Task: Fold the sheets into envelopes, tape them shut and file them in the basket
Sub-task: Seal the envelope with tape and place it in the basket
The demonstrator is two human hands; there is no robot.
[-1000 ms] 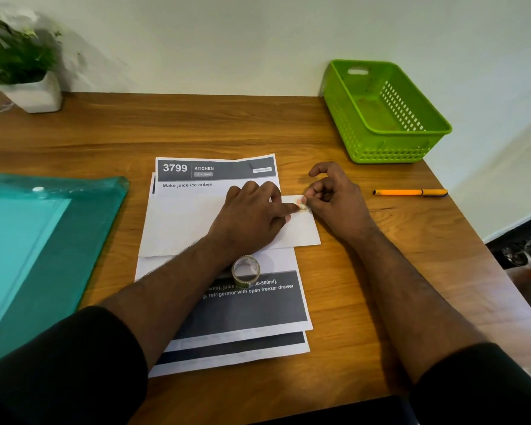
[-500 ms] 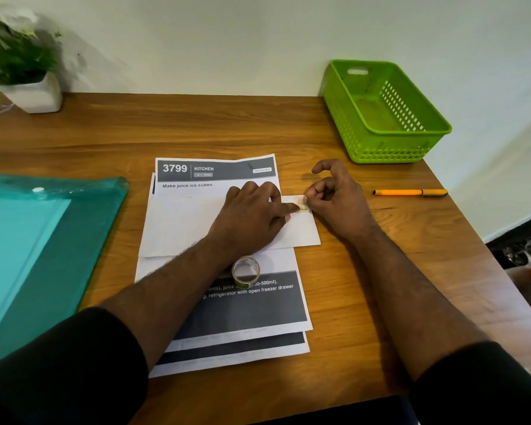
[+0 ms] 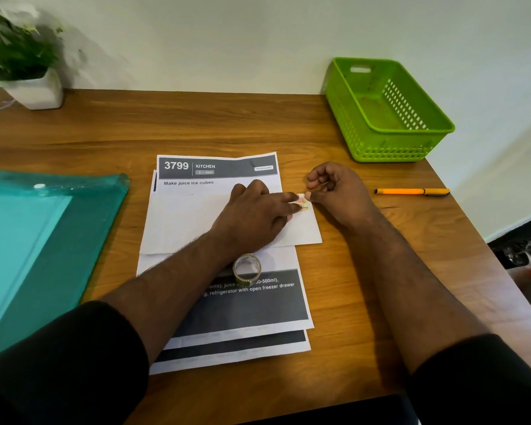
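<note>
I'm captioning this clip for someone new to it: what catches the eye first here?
Both hands meet at the desk's middle: the left hand presses a folded white sheet flat while the right hand pinches a small tape piece at its corner. A bright green basket stands at the back right, holding no envelopes.

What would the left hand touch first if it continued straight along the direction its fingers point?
Probably the right hand: the left hand points right across the folded sheet, fingertips almost at the right thumb.
</note>
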